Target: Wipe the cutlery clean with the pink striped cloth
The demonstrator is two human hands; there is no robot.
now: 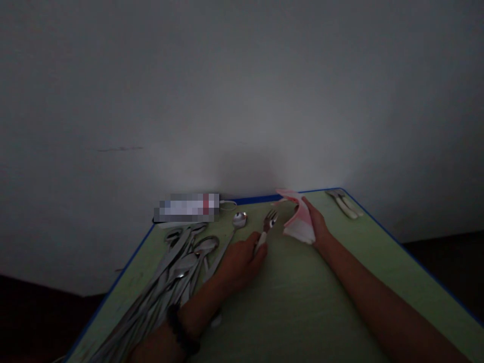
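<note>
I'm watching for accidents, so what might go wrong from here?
The fork in the left hand has its tines bare and pointing away, so it might snag the cloth in the right hand or prick that hand. The dark bracelet is close to the piled cutlery and might catch a piece.

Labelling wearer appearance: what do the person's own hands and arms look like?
Left hand: ungloved, with a dark, chunky bracelet, seemingly beaded, at the wrist. Right hand: ungloved, no band visible. Forearms bare, no sleeves in frame. Too dim to rule out rings.
</note>
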